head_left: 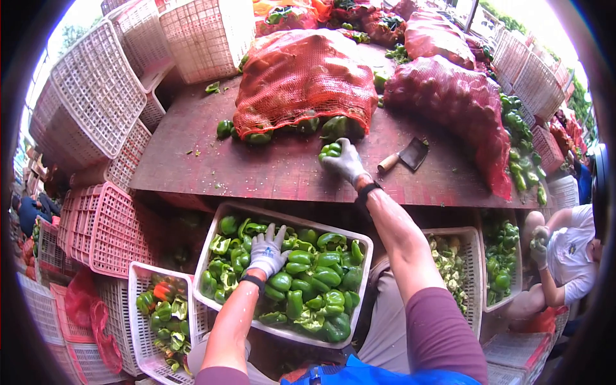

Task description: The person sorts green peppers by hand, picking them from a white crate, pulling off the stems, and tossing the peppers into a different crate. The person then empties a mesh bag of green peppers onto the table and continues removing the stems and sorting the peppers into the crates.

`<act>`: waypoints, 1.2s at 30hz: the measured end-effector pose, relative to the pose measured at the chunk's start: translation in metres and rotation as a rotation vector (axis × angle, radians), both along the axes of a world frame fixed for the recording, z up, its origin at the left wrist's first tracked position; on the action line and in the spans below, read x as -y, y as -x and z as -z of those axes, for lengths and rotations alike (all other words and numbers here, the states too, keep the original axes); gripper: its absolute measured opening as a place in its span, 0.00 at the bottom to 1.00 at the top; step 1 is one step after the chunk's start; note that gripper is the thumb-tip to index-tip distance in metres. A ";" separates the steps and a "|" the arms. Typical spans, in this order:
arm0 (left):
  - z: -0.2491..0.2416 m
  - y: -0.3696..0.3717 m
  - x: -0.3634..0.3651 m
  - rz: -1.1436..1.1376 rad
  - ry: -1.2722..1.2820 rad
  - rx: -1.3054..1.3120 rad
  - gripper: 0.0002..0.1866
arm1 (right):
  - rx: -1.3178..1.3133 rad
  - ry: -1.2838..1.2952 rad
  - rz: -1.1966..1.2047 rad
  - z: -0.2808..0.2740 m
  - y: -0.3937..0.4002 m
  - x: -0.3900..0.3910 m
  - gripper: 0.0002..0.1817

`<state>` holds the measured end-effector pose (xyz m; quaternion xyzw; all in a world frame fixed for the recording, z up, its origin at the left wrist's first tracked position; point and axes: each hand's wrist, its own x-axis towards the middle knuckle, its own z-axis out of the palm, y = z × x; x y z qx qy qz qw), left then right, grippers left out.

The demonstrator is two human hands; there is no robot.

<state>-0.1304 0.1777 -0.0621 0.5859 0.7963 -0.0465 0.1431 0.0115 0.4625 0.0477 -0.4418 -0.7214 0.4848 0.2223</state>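
My right hand [346, 163], in a grey-white glove, has its fingers wrapped round a green pepper [330, 151] over the red table, just in front of an open red mesh sack [305, 83] with peppers showing at its mouth. A cleaver [412, 154] with a wooden handle lies to the right of that hand. Below the table edge, my left hand [268, 251], also gloved, rests with spread fingers on the green peppers [327, 276] that fill a white crate [361, 289].
A crate of pepper scraps [142, 327] stands at lower left, another of pale cores [476, 282] at right. A full mesh sack [449, 106] lies on the table [192, 163]. Stacked crates [96, 90] rise at left. A gloved co-worker [568, 256] sits at far right.
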 end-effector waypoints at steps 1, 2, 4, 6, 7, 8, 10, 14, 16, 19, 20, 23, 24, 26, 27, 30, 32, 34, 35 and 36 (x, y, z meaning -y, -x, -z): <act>-0.001 0.003 0.001 -0.006 0.005 0.030 0.44 | -0.078 -0.033 -0.032 0.003 -0.009 0.014 0.42; -0.019 0.000 0.000 -0.038 0.030 0.054 0.44 | -0.153 -0.063 -0.068 0.007 -0.020 0.033 0.42; -0.067 -0.011 0.008 -0.061 -0.050 0.084 0.47 | -0.376 0.085 -0.159 -0.018 -0.042 0.100 0.39; -0.057 -0.013 0.019 -0.138 -0.596 0.450 0.47 | -0.431 0.088 -0.279 -0.031 -0.064 0.155 0.39; -0.064 -0.023 0.037 -0.270 -0.553 1.094 0.41 | -0.442 0.084 -0.335 -0.037 -0.071 0.182 0.38; -0.100 -0.042 0.054 -0.530 -0.509 1.680 0.36 | -0.450 0.085 -0.391 -0.038 -0.078 0.209 0.38; -0.130 -0.084 0.083 -0.592 -0.413 2.008 0.29 | -0.457 -0.007 -0.437 -0.031 -0.082 0.260 0.36; -0.083 -0.139 0.136 -0.828 -0.637 2.098 0.20 | -0.279 -0.435 -0.325 -0.019 -0.094 0.325 0.22; -0.056 -0.152 0.159 -0.890 -0.607 2.403 0.18 | -0.230 -0.468 -0.333 -0.006 -0.103 0.345 0.18; -0.028 -0.167 0.177 -1.046 -0.693 2.282 0.15 | -0.194 -0.324 -0.171 -0.001 -0.107 0.379 0.16; -0.009 -0.165 0.177 -1.074 -0.676 2.324 0.14 | -0.184 -0.302 -0.117 0.011 -0.104 0.385 0.16; 0.004 -0.160 0.182 -1.047 -0.763 2.132 0.15 | -0.167 -0.149 0.004 0.028 -0.093 0.394 0.16; 0.015 -0.156 0.183 -1.035 -0.782 2.050 0.15 | -0.158 -0.049 0.033 0.026 -0.089 0.395 0.16; 0.014 -0.154 0.184 -0.967 -0.835 1.793 0.15 | -0.150 -0.044 0.099 0.041 -0.078 0.393 0.15; 0.000 -0.156 0.185 -0.924 -0.862 1.612 0.15 | -0.214 0.084 0.176 0.052 -0.072 0.387 0.16; -0.062 -0.157 0.189 -0.805 -0.897 1.403 0.20 | -0.399 0.232 0.162 0.070 -0.056 0.374 0.14; -0.052 -0.142 0.202 -0.751 -0.872 1.639 0.21 | -0.355 0.247 0.050 0.054 -0.058 0.362 0.15; -0.086 -0.133 0.211 -0.574 -0.858 1.465 0.23 | -0.648 0.805 0.227 0.075 -0.038 0.343 0.14; -0.090 -0.124 0.215 -0.589 -0.844 1.698 0.23 | -0.556 1.128 0.247 0.034 -0.045 0.342 0.13; -0.092 -0.110 0.219 -0.599 -0.825 1.933 0.23 | -0.704 1.244 0.244 0.033 -0.048 0.340 0.14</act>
